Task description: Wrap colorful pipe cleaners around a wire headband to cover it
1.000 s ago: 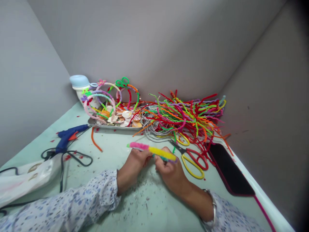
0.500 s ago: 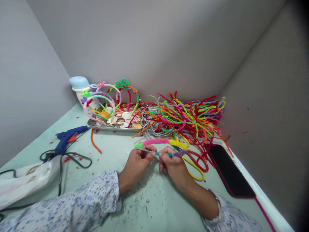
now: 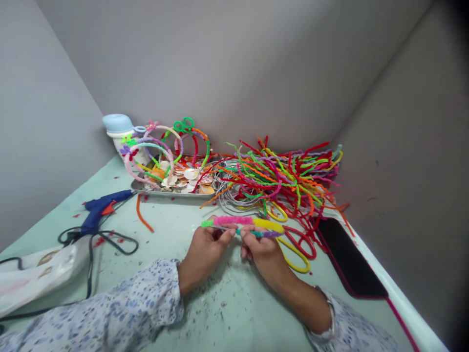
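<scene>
Between my two hands, above the table, is a wire hoop (image 3: pixel 267 225) wrapped in fuzzy pipe cleaner, with green, pink, yellow, purple and teal stretches. A bare grey length of its wire shows near my left fingers. My left hand (image 3: pixel 208 250) is closed, thumb and fingers pinching the hoop at that bare part. Closed too, my right hand (image 3: pixel 263 252) pinches the teal stretch just beside it. Yellow-handled scissors (image 3: pixel 296 259) and red-handled scissors (image 3: pixel 307 239) lie just beyond my right hand, their blades partly hidden.
A metal tray (image 3: pixel 172 194) holds shells and several finished fuzzy hoops (image 3: pixel 169 151). A heap of pipe cleaners (image 3: pixel 289 178) and coiled wire (image 3: pixel 232 198) lie beside it. A blue glue gun (image 3: pixel 95 212) with its cord is at left, a phone (image 3: pixel 353 259) at right.
The hoop has tilted slightly flatter, its far pink and yellow side now lower and closer to my fingers. Both hands keep their pinch in nearly the same place.
</scene>
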Action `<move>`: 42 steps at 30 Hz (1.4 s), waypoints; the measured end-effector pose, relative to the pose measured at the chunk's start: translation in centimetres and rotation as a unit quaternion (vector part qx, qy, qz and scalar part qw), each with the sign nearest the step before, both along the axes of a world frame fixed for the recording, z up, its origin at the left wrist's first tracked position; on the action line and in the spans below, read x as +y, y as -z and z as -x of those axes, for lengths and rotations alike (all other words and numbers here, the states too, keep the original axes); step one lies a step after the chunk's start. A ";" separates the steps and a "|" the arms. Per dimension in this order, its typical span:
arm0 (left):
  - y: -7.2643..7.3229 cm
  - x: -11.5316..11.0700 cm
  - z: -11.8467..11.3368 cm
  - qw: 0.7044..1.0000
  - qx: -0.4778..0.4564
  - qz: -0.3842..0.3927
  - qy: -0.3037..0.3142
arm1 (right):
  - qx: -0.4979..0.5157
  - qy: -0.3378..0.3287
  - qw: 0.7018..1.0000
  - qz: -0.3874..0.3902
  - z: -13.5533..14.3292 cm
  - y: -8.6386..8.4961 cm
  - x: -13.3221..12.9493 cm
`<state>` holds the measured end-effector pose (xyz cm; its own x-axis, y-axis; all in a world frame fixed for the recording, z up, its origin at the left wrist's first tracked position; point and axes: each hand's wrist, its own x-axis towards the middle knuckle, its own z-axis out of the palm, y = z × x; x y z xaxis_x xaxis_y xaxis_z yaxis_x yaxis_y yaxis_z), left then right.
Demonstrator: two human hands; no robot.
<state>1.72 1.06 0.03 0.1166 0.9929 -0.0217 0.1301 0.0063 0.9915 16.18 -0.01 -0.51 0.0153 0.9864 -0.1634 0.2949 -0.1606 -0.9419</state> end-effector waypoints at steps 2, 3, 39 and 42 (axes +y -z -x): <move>-0.1 0.0 0.0 1.000 -0.005 0.002 0.004 | 0.003 0.000 1.000 -0.003 0.1 -0.1 0.0; -0.1 0.1 0.1 1.000 -0.010 0.004 0.010 | 0.008 0.000 1.000 -0.006 0.1 -0.1 0.1; -0.1 0.1 0.3 0.998 0.024 0.051 0.040 | 0.006 -0.011 1.000 -0.005 0.1 0.0 0.4; 0.0 0.2 0.5 0.996 0.033 0.065 0.052 | 0.014 -0.020 1.000 -0.020 0.1 0.0 0.3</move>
